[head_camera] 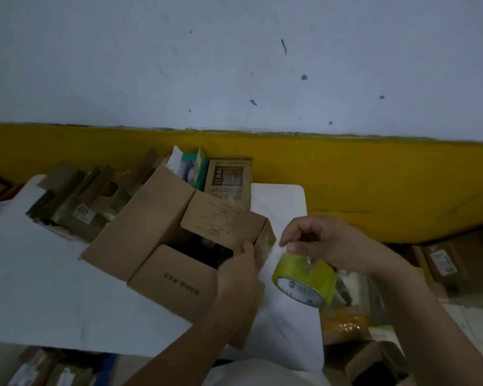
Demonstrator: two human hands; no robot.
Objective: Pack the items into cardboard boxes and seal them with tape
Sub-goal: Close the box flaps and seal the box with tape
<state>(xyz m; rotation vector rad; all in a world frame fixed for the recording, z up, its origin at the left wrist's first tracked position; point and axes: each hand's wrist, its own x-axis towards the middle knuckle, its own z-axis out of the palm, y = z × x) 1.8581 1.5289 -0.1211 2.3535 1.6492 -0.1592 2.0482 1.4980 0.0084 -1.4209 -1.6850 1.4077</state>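
Note:
An open cardboard box (151,227) sits on the white table (39,288), its flaps partly folded over dark contents. My left hand (239,270) grips the box's near right flap, thumb on top of the flap's edge. To the right, my right hand (315,240) hangs above a yellow-green roll of tape (304,278), its fingers pinching the roll at its top and holding it up beside the box's right corner.
Flat brown packets (76,201) are piled at the table's back left. Upright product boxes (227,179) stand behind the open box against the yellow wall. More cartons (452,263) and clutter lie on the floor to the right and below the table edge.

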